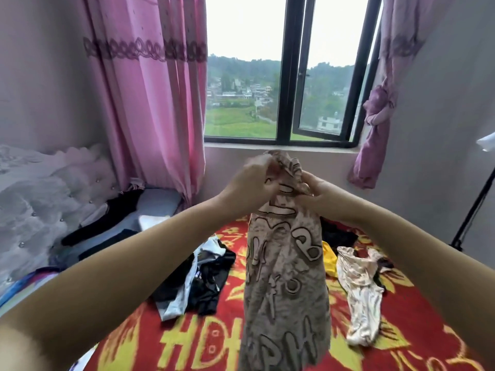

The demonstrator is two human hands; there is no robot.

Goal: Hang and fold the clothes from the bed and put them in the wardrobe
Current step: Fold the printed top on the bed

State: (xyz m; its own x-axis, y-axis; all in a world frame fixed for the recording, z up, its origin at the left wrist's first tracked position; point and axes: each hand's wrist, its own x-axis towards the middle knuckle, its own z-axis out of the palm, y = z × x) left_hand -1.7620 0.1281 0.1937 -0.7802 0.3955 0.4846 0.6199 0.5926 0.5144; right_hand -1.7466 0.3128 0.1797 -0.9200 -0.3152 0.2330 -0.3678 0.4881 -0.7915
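While both arms stretch out over the bed, the left hand (250, 180) and the right hand (318, 192) pinch the bunched top edge of a long beige garment printed with dark outlined letters (288, 277), holding it up so that it hangs straight down over the red and yellow patterned blanket (203, 341). Both sets of fingers are curled into the cloth, close together at twelve o'clock from where the person stands. With the grips so near each other, I reckon the fabric stays a narrow rope and any fold made from here comes out crooked. Its hem seems to trail onto the blanket, so it could drag the black and white clothes heap (198, 279) at ten o'clock or the cream satin garment (359, 290) at two o'clock. A slack pinch would drop it.
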